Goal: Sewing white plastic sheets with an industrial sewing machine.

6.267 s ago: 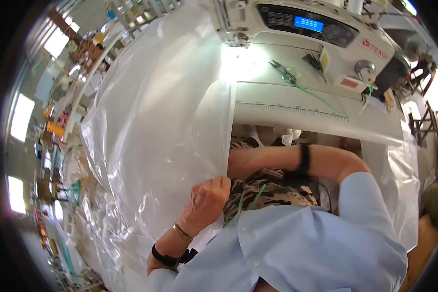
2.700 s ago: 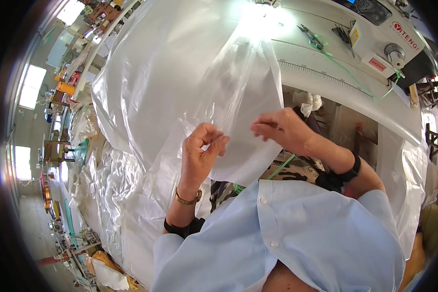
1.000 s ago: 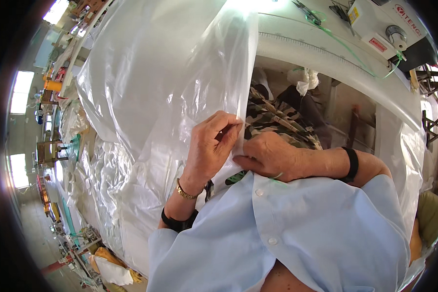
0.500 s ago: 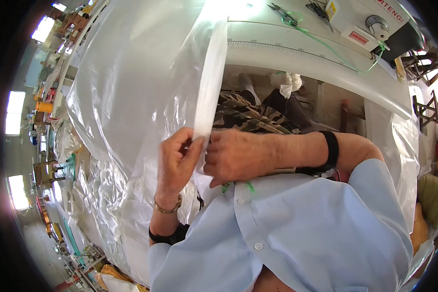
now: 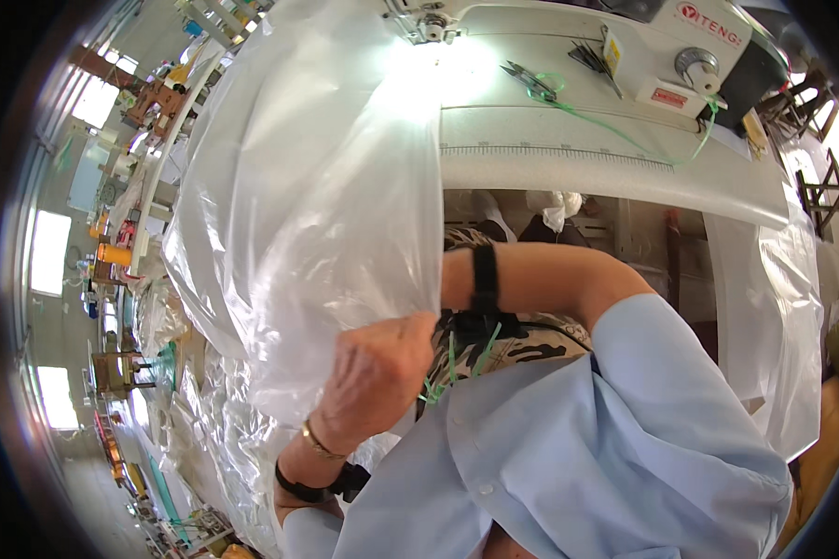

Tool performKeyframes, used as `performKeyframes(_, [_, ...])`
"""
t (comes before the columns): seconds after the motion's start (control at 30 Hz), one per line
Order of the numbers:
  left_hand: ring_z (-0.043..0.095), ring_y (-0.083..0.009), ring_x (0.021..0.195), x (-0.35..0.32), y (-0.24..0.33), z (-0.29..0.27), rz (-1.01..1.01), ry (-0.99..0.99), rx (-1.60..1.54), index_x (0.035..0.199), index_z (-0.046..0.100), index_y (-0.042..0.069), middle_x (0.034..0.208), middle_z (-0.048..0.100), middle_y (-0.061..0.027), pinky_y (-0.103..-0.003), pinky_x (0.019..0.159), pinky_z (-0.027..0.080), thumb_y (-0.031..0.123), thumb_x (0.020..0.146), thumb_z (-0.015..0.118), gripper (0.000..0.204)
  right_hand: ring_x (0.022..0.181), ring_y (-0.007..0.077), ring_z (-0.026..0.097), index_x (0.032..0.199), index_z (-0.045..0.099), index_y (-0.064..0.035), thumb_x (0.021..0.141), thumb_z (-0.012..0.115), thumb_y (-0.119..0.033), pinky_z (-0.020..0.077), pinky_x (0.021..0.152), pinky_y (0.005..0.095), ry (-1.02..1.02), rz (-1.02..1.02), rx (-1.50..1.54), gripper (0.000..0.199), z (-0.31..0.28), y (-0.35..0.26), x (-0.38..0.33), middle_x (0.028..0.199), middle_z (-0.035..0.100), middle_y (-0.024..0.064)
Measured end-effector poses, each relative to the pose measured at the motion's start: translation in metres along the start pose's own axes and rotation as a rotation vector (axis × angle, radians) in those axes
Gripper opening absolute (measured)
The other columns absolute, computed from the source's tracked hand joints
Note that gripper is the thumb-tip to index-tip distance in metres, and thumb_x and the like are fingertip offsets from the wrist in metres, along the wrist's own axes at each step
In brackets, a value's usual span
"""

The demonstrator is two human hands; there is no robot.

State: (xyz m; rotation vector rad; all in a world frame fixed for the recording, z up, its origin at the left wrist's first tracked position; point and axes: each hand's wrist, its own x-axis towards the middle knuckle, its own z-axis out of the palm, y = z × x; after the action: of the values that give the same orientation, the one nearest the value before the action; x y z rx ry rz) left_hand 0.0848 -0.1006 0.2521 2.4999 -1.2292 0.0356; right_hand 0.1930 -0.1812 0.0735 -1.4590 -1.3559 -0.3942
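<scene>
A large sheet of clear plastic film (image 5: 298,205) hangs from the lit sewing machine (image 5: 431,28) down toward my lap. My left hand (image 5: 375,373) is closed on the film's near edge, with the knuckles up. Behind that edge passes my right hand (image 5: 456,279); only the part by the wrist shows, and the film hides its fingers. The pale strip along the film's right side is now mostly out of sight.
On the white machine table (image 5: 569,177), a ruler scale runs along the front. Thread snips (image 5: 531,79) with green thread and several dark tools (image 5: 595,63) lie right of the needle area. More crumpled film (image 5: 214,410) is heaped at the left.
My right hand has gone from in front of the strip to behind the film. My left hand has turned over and moved lower and to the right, still gripping the edge. The view has shifted.
</scene>
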Motion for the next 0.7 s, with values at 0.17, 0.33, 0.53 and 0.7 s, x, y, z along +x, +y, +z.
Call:
performKeyframes(0.17, [0.061, -0.0282, 0.062, -0.012, -0.005, 0.054, -0.080, -0.018, 0.053, 0.087, 0.055, 0.002, 0.065, 0.057, -0.0120, -0.039, 0.053, 0.047, 0.001, 0.078, 0.061, 0.011, 0.105, 0.0297, 0.060, 0.101, 0.068, -0.0053, 0.087, 0.059, -0.016, 0.0468, 0.092, 0.0409, -0.222, 0.091, -0.222, 0.020, -0.054, -0.046, -0.020, 0.110, 0.065, 0.0184])
performKeyframes(0.33, [0.059, -0.0261, 0.058, -0.018, -0.009, 0.065, -0.106, 0.076, 0.034, 0.081, 0.050, 0.004, 0.062, 0.054, -0.0090, -0.038, 0.051, 0.046, 0.003, 0.076, 0.063, 0.014, 0.087, 0.0373, 0.064, 0.106, 0.065, -0.0056, 0.084, 0.058, -0.016, 0.0522, 0.076, 0.0433, -1.013, 0.866, -0.434, 0.025, -0.177, -0.093, 0.031, 0.103, 0.065, 0.0159])
performKeyframes(0.53, [0.058, -0.0259, 0.058, -0.020, -0.009, 0.076, -0.152, 0.163, -0.057, 0.082, 0.050, 0.005, 0.061, 0.052, -0.0075, -0.038, 0.051, 0.046, 0.003, 0.076, 0.063, 0.015, 0.079, 0.0310, 0.065, 0.102, 0.060, -0.0071, 0.078, 0.059, 0.002, 0.0533, 0.072, 0.0434, -0.487, 0.425, -0.943, 0.027, -0.232, -0.032, 0.028, 0.105, 0.058, 0.0091])
performKeyframes(0.7, [0.060, -0.0257, 0.060, -0.022, -0.005, 0.074, -0.201, 0.174, -0.086, 0.084, 0.053, 0.004, 0.065, 0.052, -0.0081, -0.038, 0.053, 0.048, 0.002, 0.077, 0.062, 0.012, 0.080, 0.0314, 0.065, 0.101, 0.055, -0.0071, 0.079, 0.058, 0.003, 0.0531, 0.073, 0.0442, -0.553, 0.433, -0.855, 0.025, -0.232, -0.008, 0.034, 0.106, 0.056, 0.0081])
